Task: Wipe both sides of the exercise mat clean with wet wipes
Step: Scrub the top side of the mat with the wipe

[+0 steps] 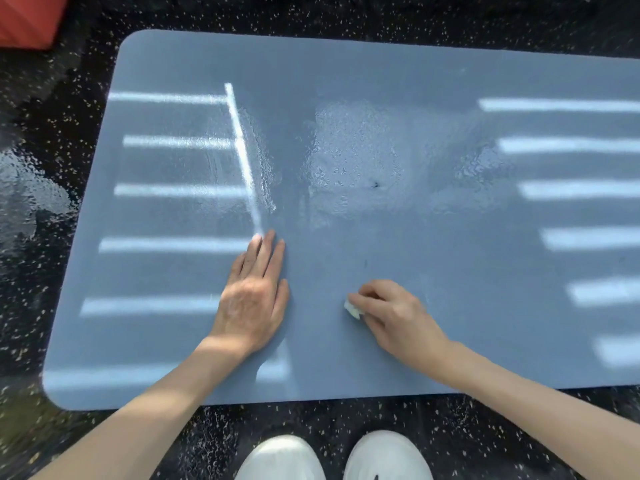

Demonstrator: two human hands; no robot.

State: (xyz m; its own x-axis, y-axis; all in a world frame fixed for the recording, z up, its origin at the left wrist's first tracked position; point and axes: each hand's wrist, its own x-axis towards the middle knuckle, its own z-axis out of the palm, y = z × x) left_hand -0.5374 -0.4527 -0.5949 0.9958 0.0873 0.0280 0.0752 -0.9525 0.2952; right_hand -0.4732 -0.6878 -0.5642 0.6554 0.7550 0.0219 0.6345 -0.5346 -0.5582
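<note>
A grey-blue exercise mat (pixel 433 71) lies flat on the floor and fills most of the view. Wet, glistening patches cover its middle. My left hand (pixel 254 299) rests flat on the mat, fingers straight and together, near the front edge. To its right, my right hand (pixel 391 315) has its fingers curled round a small bunched white wet wipe (pixel 353 309) and holds it down against the mat. Only a corner of the wipe shows beyond my fingertips.
The floor (pixel 41 220) around the mat is black with pale speckles and looks wet at the left. A red object (pixel 29 19) sits at the top left corner. My two white shoes (pixel 332 459) stand just before the mat's front edge. Sunlight stripes cross the mat.
</note>
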